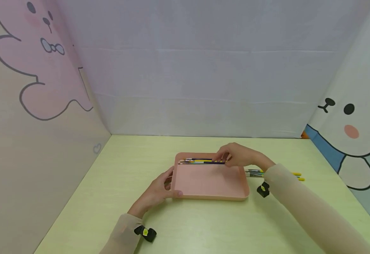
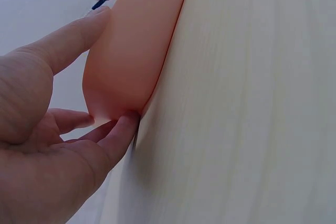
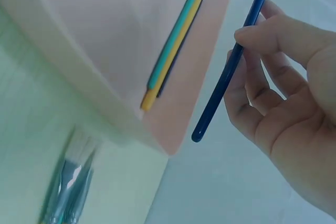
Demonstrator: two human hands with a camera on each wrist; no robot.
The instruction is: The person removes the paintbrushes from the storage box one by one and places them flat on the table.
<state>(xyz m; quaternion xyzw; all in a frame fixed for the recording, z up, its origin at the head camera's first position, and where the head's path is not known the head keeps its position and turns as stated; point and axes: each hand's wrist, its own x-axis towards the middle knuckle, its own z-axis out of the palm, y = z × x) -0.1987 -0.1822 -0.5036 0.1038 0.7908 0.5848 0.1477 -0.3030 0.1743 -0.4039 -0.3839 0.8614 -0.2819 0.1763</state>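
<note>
A shallow pink tray (image 1: 210,181) lies on the table. My left hand (image 1: 156,192) grips its near left corner, thumb at the rim and fingers against the outer wall. Over the tray's far right part, my right hand (image 1: 237,155) pinches a dark blue paintbrush (image 3: 218,90) between thumb and fingers. In the right wrist view, a turquoise paintbrush (image 3: 170,48), a yellow paintbrush (image 3: 177,53) and a dark one lie side by side inside the tray, along its far wall.
Right of the tray, several flat paintbrushes (image 1: 254,174) with yellow ends lie on the pale table (image 1: 134,155), partly hidden under my right sleeve. White walls with cartoon animals (image 1: 351,130) enclose the table at the back and sides.
</note>
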